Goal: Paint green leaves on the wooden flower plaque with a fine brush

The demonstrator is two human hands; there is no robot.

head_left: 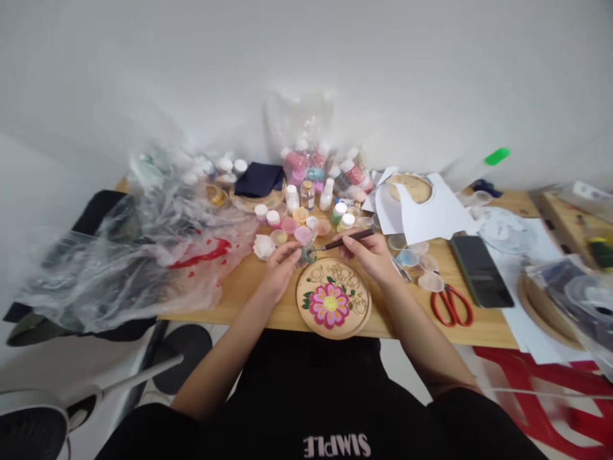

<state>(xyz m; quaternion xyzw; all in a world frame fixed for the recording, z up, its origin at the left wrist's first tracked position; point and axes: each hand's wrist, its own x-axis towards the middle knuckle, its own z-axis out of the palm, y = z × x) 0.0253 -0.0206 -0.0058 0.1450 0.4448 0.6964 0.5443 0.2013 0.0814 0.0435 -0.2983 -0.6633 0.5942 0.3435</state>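
My left hand (282,265) is closed on a small clear cup (308,255) with something green in it, above the table's front part. In my right hand (366,254) is a thin tool with a dark brown handle (352,238) and a metal tip. That tip points left and reaches to the cup. Just below both hands lies a round wooden board (334,328) near the table edge. On it is a pink flower (329,306) with a yellow centre and green leaves, and outlined flowers without colour fill its upper part.
Small cups of colour (302,234) and white-capped jars (340,211) stand behind my hands. Plastic bags (158,223) cover the left side. To the right lie red-handled scissors (451,306), a phone (481,271) and white paper (426,214). A folded dark cloth (259,179) rests at the back.
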